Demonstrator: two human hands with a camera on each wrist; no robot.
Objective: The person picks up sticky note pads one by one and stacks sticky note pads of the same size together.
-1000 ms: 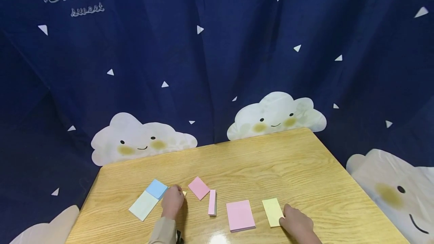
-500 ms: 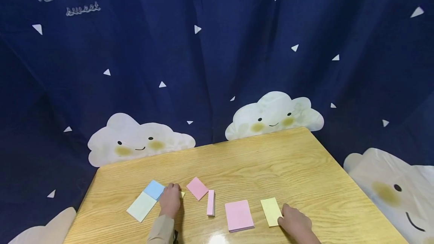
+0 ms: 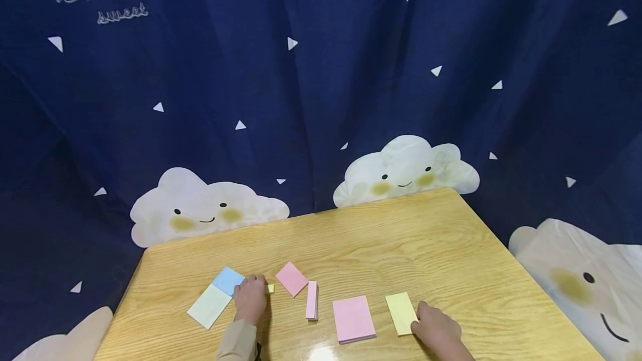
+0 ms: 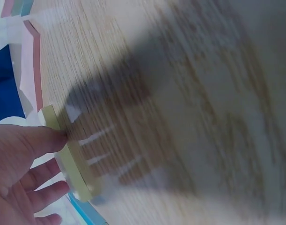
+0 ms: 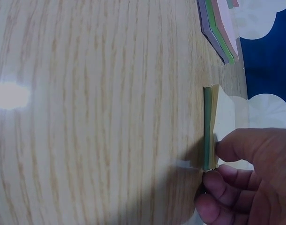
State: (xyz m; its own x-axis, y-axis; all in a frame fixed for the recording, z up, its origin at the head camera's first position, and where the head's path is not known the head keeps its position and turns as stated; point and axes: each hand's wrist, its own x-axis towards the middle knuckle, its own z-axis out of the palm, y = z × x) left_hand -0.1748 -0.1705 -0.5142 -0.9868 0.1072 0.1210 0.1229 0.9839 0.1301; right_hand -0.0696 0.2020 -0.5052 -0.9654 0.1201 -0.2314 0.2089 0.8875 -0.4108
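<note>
Near the left of the table, my left hand [image 3: 250, 298] holds a small yellow sticky note pad [image 4: 72, 164] between thumb and fingers; in the head view only its end shows past the fingers. Beside that hand lie a blue pad [image 3: 228, 281] and a pale green pad [image 3: 209, 306], set end to end. On the right, my right hand [image 3: 437, 327] pinches the near right corner of a larger yellow sticky note pad [image 3: 401, 312]. A green layer [image 5: 207, 129] shows under its yellow sheets in the right wrist view.
Between the hands lie a tilted pink pad [image 3: 291, 279], a narrow pink pad [image 3: 312, 300] and a large pink square stack [image 3: 354, 318] with green and purple layers. The wooden table [image 3: 381, 244] ends at a dark blue curtain [image 3: 321, 82] printed with clouds.
The small yellow pad has turned slightly under my left hand, which shifts a little left. The head view has swung slightly. My right hand keeps its place on the larger yellow pad.
</note>
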